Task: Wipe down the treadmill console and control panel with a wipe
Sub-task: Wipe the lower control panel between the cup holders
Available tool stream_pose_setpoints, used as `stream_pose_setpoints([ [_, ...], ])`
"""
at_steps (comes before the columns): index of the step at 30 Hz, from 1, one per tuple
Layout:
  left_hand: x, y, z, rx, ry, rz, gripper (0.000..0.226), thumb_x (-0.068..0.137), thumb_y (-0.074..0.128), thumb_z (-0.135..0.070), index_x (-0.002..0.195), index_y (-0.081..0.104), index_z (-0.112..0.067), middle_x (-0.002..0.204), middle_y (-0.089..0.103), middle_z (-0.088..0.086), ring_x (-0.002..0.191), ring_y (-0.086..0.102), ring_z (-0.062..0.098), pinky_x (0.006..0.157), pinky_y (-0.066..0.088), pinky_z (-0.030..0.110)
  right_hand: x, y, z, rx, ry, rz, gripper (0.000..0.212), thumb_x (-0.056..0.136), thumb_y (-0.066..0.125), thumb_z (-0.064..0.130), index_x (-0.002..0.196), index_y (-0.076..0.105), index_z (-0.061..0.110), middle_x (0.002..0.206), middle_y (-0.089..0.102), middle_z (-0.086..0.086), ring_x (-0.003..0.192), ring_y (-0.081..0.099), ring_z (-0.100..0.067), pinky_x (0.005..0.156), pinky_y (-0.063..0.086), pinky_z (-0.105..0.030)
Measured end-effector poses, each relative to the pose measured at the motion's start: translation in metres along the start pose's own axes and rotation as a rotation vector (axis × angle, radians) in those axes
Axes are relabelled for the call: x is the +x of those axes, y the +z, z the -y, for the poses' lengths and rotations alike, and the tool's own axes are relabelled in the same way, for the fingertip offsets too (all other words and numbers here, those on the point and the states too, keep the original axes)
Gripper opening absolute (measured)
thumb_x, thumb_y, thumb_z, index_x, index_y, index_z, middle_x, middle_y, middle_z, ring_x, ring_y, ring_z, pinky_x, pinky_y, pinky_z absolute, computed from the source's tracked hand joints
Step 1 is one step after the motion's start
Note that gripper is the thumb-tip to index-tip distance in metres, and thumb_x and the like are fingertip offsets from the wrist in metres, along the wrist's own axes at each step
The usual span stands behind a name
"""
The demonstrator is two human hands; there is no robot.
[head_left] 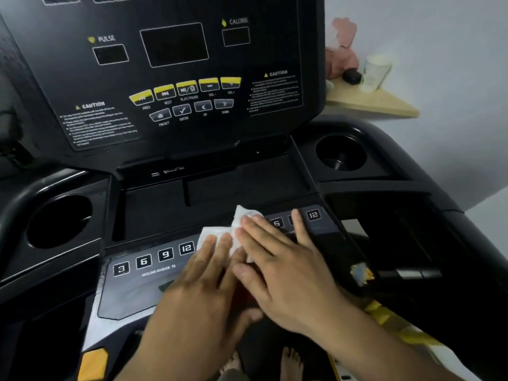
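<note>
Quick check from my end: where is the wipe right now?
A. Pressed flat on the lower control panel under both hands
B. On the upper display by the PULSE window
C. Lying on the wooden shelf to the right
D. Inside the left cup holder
A: the white wipe lies on the lower control panel, with the left hand and right hand flat on it.

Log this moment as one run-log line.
step: wiping | left hand + right hand: flat on wipe | place: control panel centre
</note>
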State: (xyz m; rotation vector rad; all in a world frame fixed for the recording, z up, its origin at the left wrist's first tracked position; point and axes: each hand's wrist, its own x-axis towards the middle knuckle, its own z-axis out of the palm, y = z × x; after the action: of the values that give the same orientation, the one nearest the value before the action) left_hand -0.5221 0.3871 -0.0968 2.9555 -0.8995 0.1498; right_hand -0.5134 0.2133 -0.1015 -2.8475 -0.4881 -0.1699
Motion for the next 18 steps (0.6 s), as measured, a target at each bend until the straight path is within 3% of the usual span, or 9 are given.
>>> stream_pose_setpoints([
  [2, 0.021, 0.004, -0.010, -0.007, 0.036, 0.020, 0.084, 0.086, 0.042, -0.068, 0.138, 0.054, -0.004, 0.146, 0.048, 0.019, 0.136, 0.043, 0.040, 0.105, 0.043, 0.051, 0.000, -0.009, -0.020, -0.003, 0.065, -0.003, 0.065, 0.101, 0.013, 0.055, 0.144, 0.046, 0.019, 0.154, 0.039, 0.003, 0.145, 0.027, -0.008, 0.116, 0.009, -0.058],
  [5, 0.067, 0.007, -0.036, -0.043, 0.114, 0.020, 0.086, 0.088, 0.039, -0.069, 0.144, 0.046, -0.004, 0.152, 0.039, 0.020, 0.143, 0.031, 0.040, 0.113, 0.036, 0.050, -0.002, -0.025, -0.056, -0.051, 0.204, -0.019, 0.062, 0.099, 0.020, 0.052, 0.141, 0.051, 0.019, 0.150, 0.046, 0.002, 0.142, 0.033, -0.008, 0.119, 0.009, -0.056],
  [10, 0.072, 0.007, -0.054, 0.049, 0.113, 0.086, 0.086, 0.098, 0.028, -0.064, 0.156, 0.006, -0.004, 0.163, 0.000, 0.020, 0.151, -0.006, 0.034, 0.123, 0.009, 0.044, -0.004, -0.028, -0.060, -0.065, 0.175, -0.003, 0.072, 0.099, 0.009, 0.055, 0.141, 0.051, 0.014, 0.149, 0.047, -0.003, 0.142, 0.035, -0.012, 0.121, 0.010, -0.050],
  [14, 0.018, 0.005, -0.015, -0.100, -0.027, -0.030, 0.076, 0.095, 0.040, -0.058, 0.151, 0.035, -0.006, 0.157, 0.033, 0.016, 0.148, 0.023, 0.030, 0.116, 0.032, 0.040, 0.009, -0.014, -0.010, 0.001, 0.023, 0.029, 0.071, 0.101, 0.012, 0.057, 0.140, 0.052, 0.014, 0.148, 0.047, -0.003, 0.142, 0.035, -0.012, 0.119, 0.016, -0.050],
  [18, -0.032, 0.000, 0.025, -0.163, -0.187, -0.071, 0.069, 0.094, 0.040, -0.056, 0.149, 0.042, -0.013, 0.154, 0.040, 0.008, 0.146, 0.031, 0.023, 0.108, 0.038, 0.029, 0.029, 0.001, 0.043, 0.025, -0.125, 0.099, 0.072, 0.100, 0.009, 0.060, 0.145, 0.046, 0.016, 0.153, 0.041, 0.001, 0.145, 0.029, -0.010, 0.119, 0.011, -0.049],
])
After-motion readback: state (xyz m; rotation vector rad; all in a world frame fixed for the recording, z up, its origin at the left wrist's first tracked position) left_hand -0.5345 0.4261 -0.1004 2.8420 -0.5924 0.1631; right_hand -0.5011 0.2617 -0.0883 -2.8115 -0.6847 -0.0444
